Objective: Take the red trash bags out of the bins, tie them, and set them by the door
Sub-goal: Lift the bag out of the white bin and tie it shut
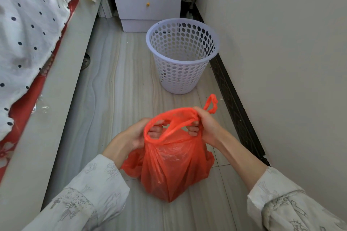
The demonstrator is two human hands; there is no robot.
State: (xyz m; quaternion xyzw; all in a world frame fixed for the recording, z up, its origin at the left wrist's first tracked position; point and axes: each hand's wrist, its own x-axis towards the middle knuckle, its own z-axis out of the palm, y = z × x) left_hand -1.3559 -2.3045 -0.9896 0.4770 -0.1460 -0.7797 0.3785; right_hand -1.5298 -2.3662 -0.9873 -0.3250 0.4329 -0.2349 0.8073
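The red trash bag (174,163) is held up over the floor (116,84), between the two hands. Its top is gripped by the left hand (139,133) and the right hand (203,125). The white bin (181,73) is seen behind it.

text: none legible | labels: none | numbers: none

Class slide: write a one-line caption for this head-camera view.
Both hands, left and right, grip the red trash bag's handles, with the empty perforated bin behind.
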